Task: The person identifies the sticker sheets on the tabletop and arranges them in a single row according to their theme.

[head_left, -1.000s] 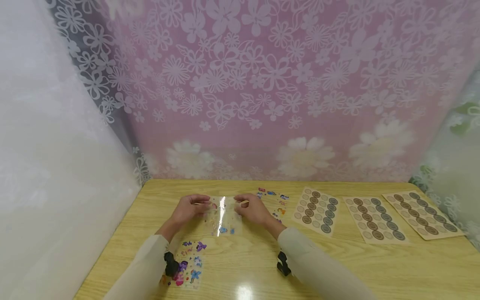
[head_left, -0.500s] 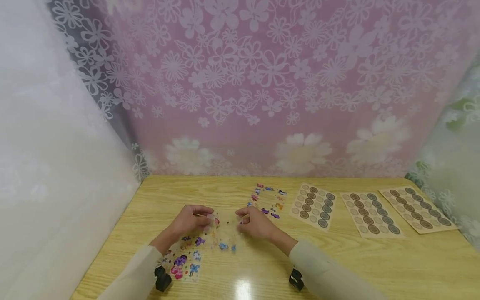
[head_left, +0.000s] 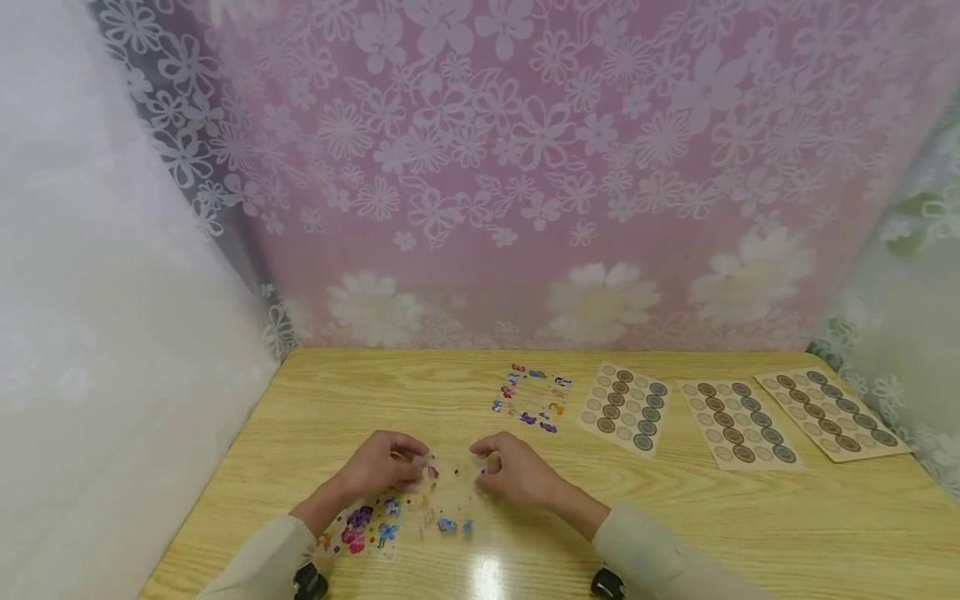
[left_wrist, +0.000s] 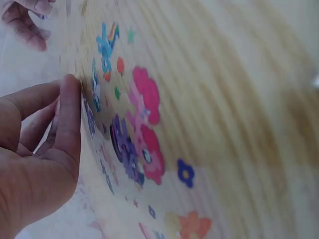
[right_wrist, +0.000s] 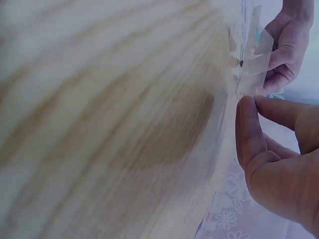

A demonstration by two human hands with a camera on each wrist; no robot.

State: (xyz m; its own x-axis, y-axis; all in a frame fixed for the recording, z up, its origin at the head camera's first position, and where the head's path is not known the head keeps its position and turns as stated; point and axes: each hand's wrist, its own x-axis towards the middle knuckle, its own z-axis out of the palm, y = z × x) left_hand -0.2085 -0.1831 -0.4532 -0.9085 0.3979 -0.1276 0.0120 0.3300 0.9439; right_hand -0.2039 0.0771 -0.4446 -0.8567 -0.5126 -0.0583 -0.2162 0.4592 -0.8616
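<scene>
A clear sticker sheet (head_left: 447,525) with small coloured pictures spans the space between my two hands in the head view. My left hand (head_left: 384,463) pinches its left side between thumb and fingers. At the opposite side, my right hand (head_left: 519,473) pinches the edge in the same way. The right wrist view shows the transparent film (right_wrist: 258,62) tilted up near the left hand, with the right fingertips close together on it. Beneath and beside my left forearm lies another clear sheet with pony and flower stickers (left_wrist: 147,99), partly covered by the arm.
Behind my right hand lies a clear sheet with a border of pony stickers (head_left: 528,418). Three tan sheets of round brown and grey stickers (head_left: 626,408) lie to the right. A floral curtain (head_left: 465,167) hangs along the table's (head_left: 360,383) back edge.
Both hands have drawn the clear sheet toward the table's front. The sheet's bright glare has gone, and the sticker sheet behind my right hand is fully uncovered.
</scene>
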